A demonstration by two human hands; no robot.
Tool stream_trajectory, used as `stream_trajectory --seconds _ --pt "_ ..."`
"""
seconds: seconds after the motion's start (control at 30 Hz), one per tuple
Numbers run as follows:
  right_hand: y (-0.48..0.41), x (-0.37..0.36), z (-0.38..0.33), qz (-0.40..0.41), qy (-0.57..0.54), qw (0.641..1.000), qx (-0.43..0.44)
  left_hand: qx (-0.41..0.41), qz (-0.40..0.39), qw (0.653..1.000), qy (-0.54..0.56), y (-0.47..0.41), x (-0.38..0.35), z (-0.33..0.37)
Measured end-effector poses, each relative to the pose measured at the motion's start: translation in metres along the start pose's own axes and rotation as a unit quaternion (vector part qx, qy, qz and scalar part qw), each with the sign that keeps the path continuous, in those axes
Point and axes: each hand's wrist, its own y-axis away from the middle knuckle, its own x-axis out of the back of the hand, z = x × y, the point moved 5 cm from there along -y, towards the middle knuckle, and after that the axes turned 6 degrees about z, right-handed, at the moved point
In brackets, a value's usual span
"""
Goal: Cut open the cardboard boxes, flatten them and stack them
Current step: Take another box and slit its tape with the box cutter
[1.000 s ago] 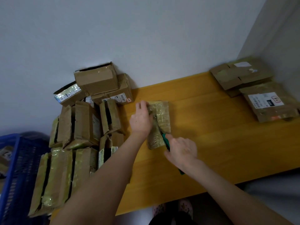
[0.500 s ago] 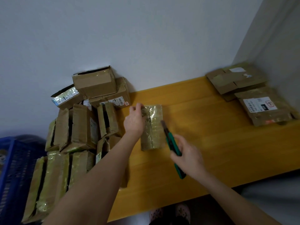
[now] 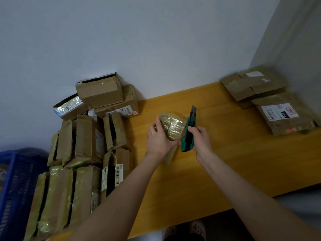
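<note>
A small cardboard box [image 3: 172,125] wrapped in shiny tape stands tilted on the yellow wooden table [image 3: 225,153], lifted at its near end. My left hand [image 3: 159,139] grips it from the left, thumb on top. My right hand [image 3: 199,140] holds a green utility knife [image 3: 188,134] just right of the box, with the blade pointing up and away. A pile of taped boxes [image 3: 86,145] fills the table's left side. Flattened boxes [image 3: 271,100] lie stacked at the far right.
A blue plastic crate [image 3: 15,188] stands off the table's left end. White walls close the back and the right corner. The table's near edge runs along the bottom, with slippered feet [image 3: 184,230] below it.
The box has been raised from lying flat to tilted up in my left hand. My right hand has swung the knife from the box's seam to upright beside it.
</note>
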Motion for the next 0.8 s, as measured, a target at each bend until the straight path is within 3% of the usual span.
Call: stream_trajectory --seconds 0.23,0.33,0.43,0.6,0.8 --pt "0.001 0.01 0.002 -0.004 0.006 1.0 0.012 -0.028 0.01 0.997 -0.075 -0.003 -0.006 0.015" --pt "0.0 0.019 -0.002 0.016 0.022 0.999 0.047 -0.116 0.01 0.982 -0.15 -0.009 0.009 0.016" --pt "0.001 0.027 -0.006 -0.007 0.125 0.986 0.112 -0.181 -0.033 0.957 -0.225 -0.014 0.021 0.006" --pt "0.011 0.034 -0.002 -0.037 0.356 0.912 0.202 -0.201 -0.124 0.936 -0.262 -0.007 0.012 -0.016" --pt "0.014 0.055 0.002 -0.013 0.5 0.835 0.23 -0.229 -0.153 0.915 -0.294 -0.001 -0.004 -0.01"
